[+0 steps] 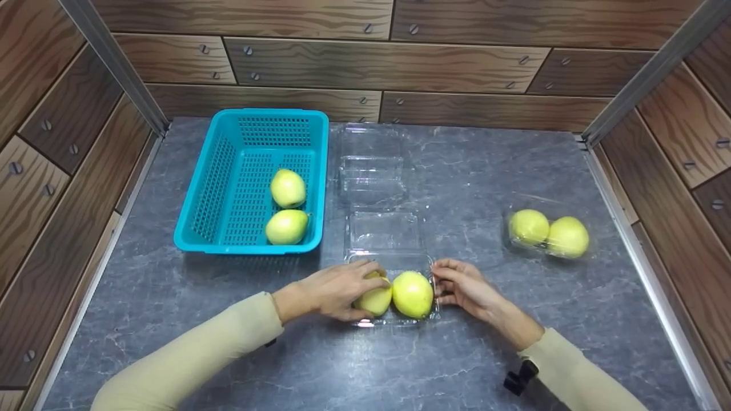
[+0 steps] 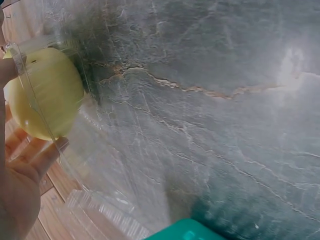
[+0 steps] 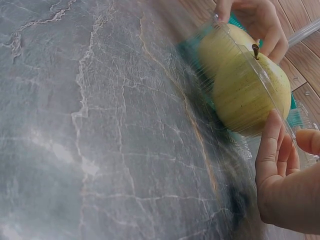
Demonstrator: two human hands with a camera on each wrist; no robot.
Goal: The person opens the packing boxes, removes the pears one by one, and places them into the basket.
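Note:
A clear plastic clamshell container (image 1: 388, 262) stands open near the front, its lid lying back. Two yellow-green pears are in its base. My left hand (image 1: 345, 291) curls its fingers round the left pear (image 1: 374, 299), partly covering it. Beside it sits the right pear (image 1: 413, 294), whose stem shows in the right wrist view. At the container's right side, my right hand (image 1: 465, 291) pinches the plastic edge between thumb and fingers (image 3: 272, 135). The left wrist view shows a pear (image 2: 50, 95) behind the clear wall, with left fingers (image 2: 47, 155) by it.
A teal basket (image 1: 251, 249) at the left holds two more pears (image 1: 288, 188). Behind the open container lies another clear clamshell (image 1: 372, 162). At the right stands a clear container with two pears (image 1: 568, 237) inside. Wood-patterned walls (image 1: 388, 63) enclose the grey marbled table (image 1: 365, 377).

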